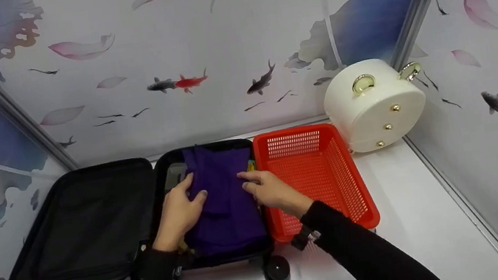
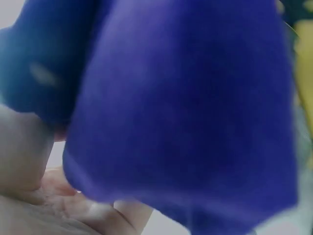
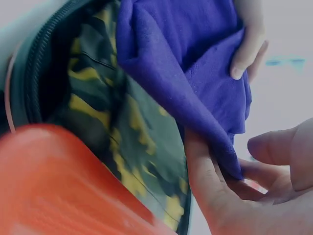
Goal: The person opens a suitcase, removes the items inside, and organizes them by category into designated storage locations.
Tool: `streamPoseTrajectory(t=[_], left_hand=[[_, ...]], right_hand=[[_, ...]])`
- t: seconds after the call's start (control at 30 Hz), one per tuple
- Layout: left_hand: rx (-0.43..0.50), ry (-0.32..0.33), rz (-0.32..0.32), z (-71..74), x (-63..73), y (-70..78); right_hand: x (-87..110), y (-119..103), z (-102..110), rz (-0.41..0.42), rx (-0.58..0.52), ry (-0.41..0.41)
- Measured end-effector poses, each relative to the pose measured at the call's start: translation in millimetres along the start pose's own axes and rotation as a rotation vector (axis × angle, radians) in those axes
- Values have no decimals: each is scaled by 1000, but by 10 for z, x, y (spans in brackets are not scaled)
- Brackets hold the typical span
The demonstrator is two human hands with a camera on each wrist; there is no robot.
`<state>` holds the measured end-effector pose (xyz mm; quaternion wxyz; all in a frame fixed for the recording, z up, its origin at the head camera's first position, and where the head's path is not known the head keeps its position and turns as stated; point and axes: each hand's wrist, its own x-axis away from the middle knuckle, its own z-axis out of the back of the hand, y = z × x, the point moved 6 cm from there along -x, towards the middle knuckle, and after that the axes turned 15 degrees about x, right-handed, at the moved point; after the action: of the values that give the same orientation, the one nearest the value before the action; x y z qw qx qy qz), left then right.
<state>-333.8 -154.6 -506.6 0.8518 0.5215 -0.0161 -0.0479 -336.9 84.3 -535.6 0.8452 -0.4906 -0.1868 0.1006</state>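
A folded purple cloth [image 1: 225, 198] lies over the right half of an open black suitcase [image 1: 158, 173]. At its left edge my left hand [image 1: 181, 214] holds it, thumb on top, the other fingers partly hidden by the fabric. On the opposite side my right hand [image 1: 274, 190] has its fingers tucked beneath the cloth's edge, its thumb standing apart from the fabric in the right wrist view. There, a camouflage-patterned fabric [image 3: 142, 132] in green and yellow shows below the purple cloth.
The suitcase's dark lid half [image 1: 93, 222] lies opened out to the left. A red plastic basket [image 1: 304, 176] stands directly right of the suitcase. Behind it, a cream-white round case [image 1: 374, 104] with gold handles leans in the corner. Patterned panels [image 1: 223, 30] enclose the white surface.
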Motion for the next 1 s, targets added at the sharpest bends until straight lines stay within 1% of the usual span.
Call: streamPoseTrajectory(t=[0.13,0.27,0.37,0.47,0.63,0.7,0.77,0.83,0.93,1.0], left_hand=[[74,-12,-35,-99,35,163],[141,-43,-70,-285,27,306],[162,-75,-100,-476,-10,392],[160,-108,-122,-684,-52,464],[175,-175,-167,-1063,-127,576],[184,-216,-176,-1235,-151,594],[177,-237,-196,-1384,-178,603],[177,-253,-195,-1506,-201,597],[198,-270,-176,-1655,-237,587],[222,-303,-138,-1740,-228,566]], right_hand=[[111,-4,245,-4,9,37],[226,34,496,-1,42,48],[287,91,670,-11,73,58],[315,170,818,-24,101,66],[343,314,1028,-35,188,89],[362,380,1102,-47,224,87],[375,451,1167,-62,244,78],[387,520,1225,-82,244,72],[397,619,1304,-111,243,73],[405,678,1335,-122,238,58]])
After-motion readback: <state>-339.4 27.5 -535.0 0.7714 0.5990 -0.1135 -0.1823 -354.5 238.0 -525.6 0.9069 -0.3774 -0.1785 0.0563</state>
